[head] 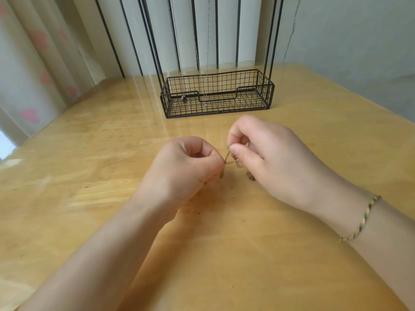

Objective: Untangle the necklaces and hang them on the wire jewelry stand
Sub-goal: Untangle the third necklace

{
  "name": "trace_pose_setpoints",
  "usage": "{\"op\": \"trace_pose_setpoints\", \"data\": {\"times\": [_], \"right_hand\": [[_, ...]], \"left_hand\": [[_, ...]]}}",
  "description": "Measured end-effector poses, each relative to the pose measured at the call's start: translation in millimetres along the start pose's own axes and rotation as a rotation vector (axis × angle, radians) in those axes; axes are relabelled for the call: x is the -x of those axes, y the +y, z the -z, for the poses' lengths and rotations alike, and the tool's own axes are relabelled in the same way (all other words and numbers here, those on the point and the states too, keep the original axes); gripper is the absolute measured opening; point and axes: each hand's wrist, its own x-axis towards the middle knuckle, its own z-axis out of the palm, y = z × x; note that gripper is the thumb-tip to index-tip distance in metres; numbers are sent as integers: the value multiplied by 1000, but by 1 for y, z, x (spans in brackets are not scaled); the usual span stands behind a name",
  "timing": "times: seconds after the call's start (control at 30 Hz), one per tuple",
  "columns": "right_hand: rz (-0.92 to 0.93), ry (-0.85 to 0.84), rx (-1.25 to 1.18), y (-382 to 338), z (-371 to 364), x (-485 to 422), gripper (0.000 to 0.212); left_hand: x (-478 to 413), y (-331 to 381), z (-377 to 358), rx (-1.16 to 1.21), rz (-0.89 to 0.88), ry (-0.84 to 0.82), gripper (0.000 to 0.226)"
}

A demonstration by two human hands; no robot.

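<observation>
A thin gold-coloured necklace chain (230, 162) is stretched between my two hands just above the wooden table (89, 176). My left hand (186, 167) pinches one part of the chain with curled fingers. My right hand (269, 158) pinches another part between thumb and forefinger, and a small tangle or pendant (251, 176) dangles below it. The black wire jewelry stand (216, 95) stands at the back of the table, its uprights running out of the top of the view. Thin chains (203, 70) hang down inside it, one ending in a small dark pendant (184, 99).
A curtain with pink shapes (33, 63) hangs at the left, beside the table's edge. A pale wall (348, 37) rises behind the table at the right. A braided thread bracelet (361, 218) circles my right wrist.
</observation>
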Motion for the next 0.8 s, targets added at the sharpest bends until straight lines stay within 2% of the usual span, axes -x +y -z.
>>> {"op": "trace_pose_setpoints", "data": {"times": [0.13,0.2,0.27,0.37,0.43,0.5,0.57,0.8], "right_hand": [[-129,-16,-276,-2,2,0,13],[-216,-76,-432,-3,2,1,13],[-288,-139,-562,-3,0,2,10],[-350,-173,-719,-2,1,4,9],[-352,-189,-786,-3,3,4,10],[-343,-182,-835,-4,6,4,10],[-327,-151,-840,-4,7,4,9],[-248,-19,-673,-6,6,1,10]], "left_hand": [[-2,-2,-2,66,-5,27,15],[-2,-1,-2,118,-23,25,9],[-1,0,-3,132,-85,21,5],[2,1,-5,100,-227,10,16],[3,3,-5,102,-306,2,13],[2,4,-4,116,-356,-11,3],[1,3,-3,120,-384,-17,4],[1,2,-4,15,-442,35,3]]}}
